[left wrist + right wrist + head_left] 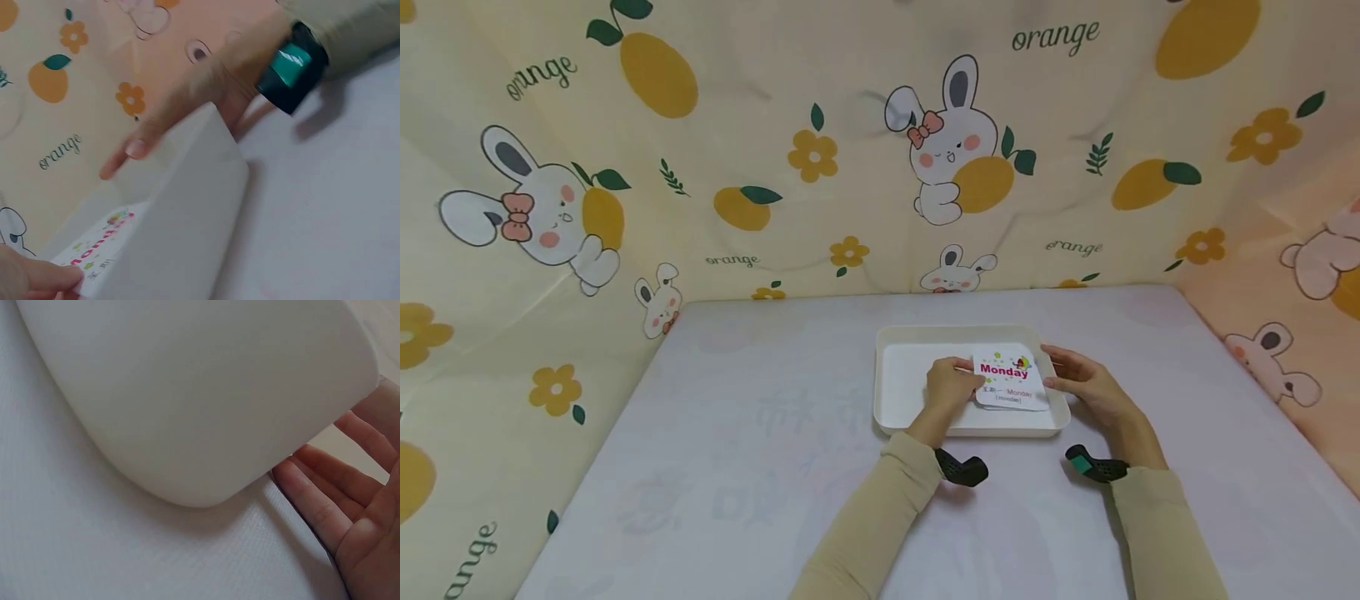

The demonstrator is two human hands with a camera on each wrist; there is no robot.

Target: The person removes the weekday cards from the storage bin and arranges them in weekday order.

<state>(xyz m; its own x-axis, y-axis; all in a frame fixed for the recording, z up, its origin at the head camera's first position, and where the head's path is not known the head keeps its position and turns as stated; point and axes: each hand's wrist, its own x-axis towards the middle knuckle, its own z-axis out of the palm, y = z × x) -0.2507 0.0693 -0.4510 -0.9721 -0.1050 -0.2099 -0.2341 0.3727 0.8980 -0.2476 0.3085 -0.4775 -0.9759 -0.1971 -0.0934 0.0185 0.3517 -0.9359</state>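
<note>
A small stack of white cards lies over the right half of a white rectangular tray [1000, 432]. Its top card [1009, 381] reads "Monday" in pink, with Chinese text below. My left hand [952, 386] pinches the cards at their left edge, thumb on top. That thumb and the card [100, 247] also show in the left wrist view. At the tray's right end is my right hand [1101, 398], fingers loosely extended over the rim. In the right wrist view its fingers [312, 497] are right beside the tray's outer wall [206, 406].
The tray stands on a pale table [760, 508] toward the back. A cream cloth [865, 167] printed with rabbits and oranges rises behind it and at both sides. Black bands [962, 469] sit on both wrists, below beige sleeves.
</note>
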